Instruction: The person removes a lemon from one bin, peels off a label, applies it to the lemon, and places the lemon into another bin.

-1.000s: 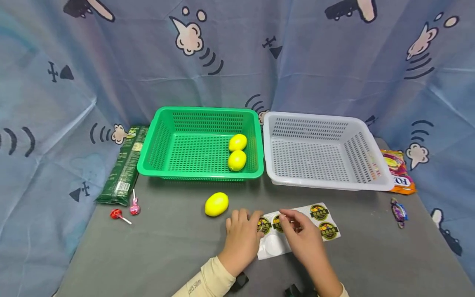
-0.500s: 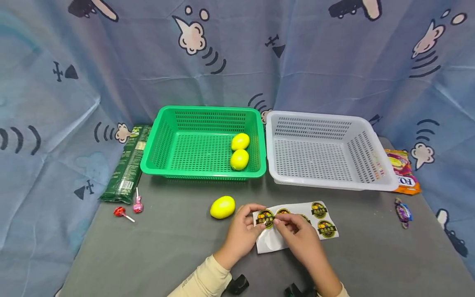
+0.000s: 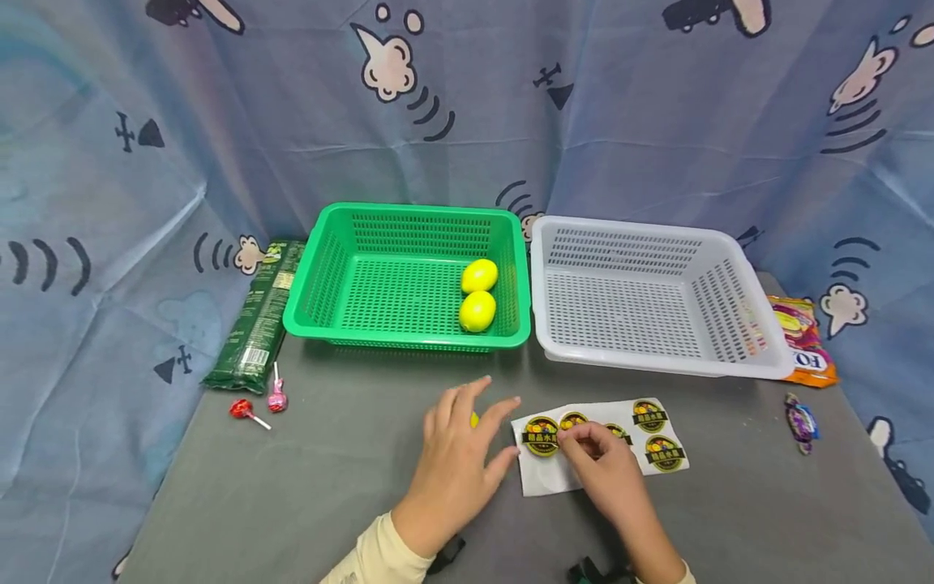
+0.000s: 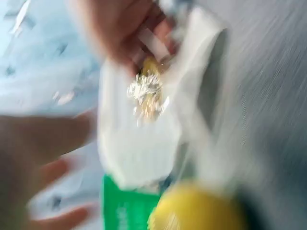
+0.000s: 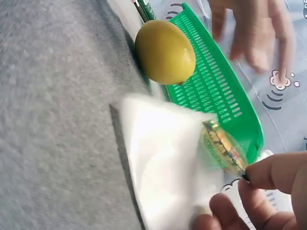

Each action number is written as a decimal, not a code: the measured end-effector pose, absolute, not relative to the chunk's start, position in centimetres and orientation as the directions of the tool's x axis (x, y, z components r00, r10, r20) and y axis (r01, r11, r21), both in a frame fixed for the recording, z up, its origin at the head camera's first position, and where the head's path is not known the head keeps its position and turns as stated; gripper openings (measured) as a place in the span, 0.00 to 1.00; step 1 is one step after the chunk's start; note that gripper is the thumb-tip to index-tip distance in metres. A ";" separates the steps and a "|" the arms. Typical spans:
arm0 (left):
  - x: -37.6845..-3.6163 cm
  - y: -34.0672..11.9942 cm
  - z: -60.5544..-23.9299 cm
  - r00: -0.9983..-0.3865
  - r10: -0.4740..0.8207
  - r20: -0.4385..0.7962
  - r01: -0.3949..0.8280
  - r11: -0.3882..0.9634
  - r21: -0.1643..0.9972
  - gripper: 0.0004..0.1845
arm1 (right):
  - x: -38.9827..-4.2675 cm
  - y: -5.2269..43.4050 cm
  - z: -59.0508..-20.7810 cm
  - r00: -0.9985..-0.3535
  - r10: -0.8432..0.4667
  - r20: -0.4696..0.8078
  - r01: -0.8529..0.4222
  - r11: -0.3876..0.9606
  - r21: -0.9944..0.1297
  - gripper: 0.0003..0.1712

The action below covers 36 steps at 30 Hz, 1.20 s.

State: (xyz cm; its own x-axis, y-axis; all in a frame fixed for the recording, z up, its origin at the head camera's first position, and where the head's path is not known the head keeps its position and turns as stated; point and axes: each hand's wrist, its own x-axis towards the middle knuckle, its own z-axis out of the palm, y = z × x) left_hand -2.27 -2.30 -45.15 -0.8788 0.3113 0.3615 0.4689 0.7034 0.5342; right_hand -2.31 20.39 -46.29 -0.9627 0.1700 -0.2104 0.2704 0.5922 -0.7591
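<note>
The right hand (image 3: 609,470) pinches a round sticker (image 3: 573,422) on the sticker sheet (image 3: 543,478). The left hand (image 3: 456,462), fingers spread and holding nothing, hovers over the lemon (image 5: 165,51).

Three yellow plastic lemons (image 3: 477,311), two perforated plastic baskets (image 3: 409,217), two wrapped lollipops (image 3: 241,410), one white sticker sheet (image 3: 547,480), five round stickers (image 3: 541,436)

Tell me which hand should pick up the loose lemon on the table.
Probably the left hand: it hovers open right over the lemon, while the right hand pinches a sticker on the sheet.
</note>
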 end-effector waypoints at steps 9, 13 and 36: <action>-4.0 -6.5 -46.6 -0.957 0.277 0.089 0.255 0.649 0.716 0.24 | -2.3 19.1 -44.3 -0.966 0.113 -0.233 0.259 0.457 -0.851 0.09; -4.4 -5.7 -46.8 -0.974 0.228 0.004 0.022 0.074 0.997 0.27 | -2.4 16.6 -42.5 -0.960 0.068 -0.273 0.281 0.209 -0.937 0.09; -3.2 -4.1 -46.1 -0.920 0.390 -0.020 -0.314 -0.708 0.632 0.21 | -2.8 13.7 -42.3 -0.996 -0.031 -0.080 0.077 0.068 -0.995 0.09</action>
